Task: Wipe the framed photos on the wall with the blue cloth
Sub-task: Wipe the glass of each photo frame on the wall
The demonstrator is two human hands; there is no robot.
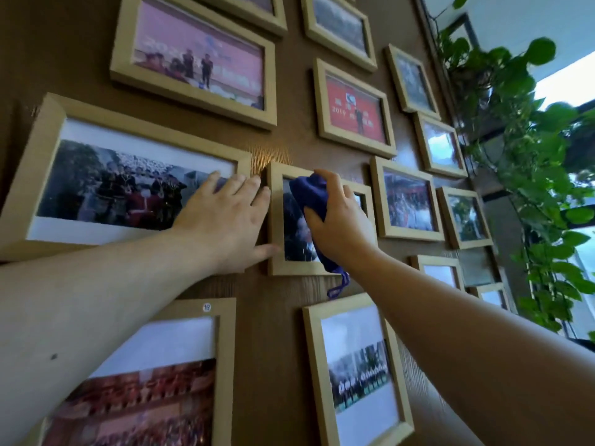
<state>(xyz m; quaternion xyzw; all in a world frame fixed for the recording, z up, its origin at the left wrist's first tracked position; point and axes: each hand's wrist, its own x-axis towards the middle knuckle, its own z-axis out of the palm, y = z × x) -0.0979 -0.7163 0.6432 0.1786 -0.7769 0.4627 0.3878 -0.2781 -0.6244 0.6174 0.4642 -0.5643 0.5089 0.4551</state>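
Note:
Several light wooden framed photos hang on a brown wood-grain wall. My right hand (338,220) presses a bunched blue cloth (310,193) against the glass of a small middle frame (275,220); a cloth loop dangles below the frame's bottom edge. My left hand (225,217) lies flat with fingers spread against that frame's left edge, its fingers overlapping the right end of a large wide frame (48,123). Much of the small frame's picture is hidden by my right hand.
More frames surround the small one: a pink photo (199,59) above, a red one (354,107) upper right, two large ones below (357,371). A leafy trailing green plant (521,130) hangs at the right by a bright window.

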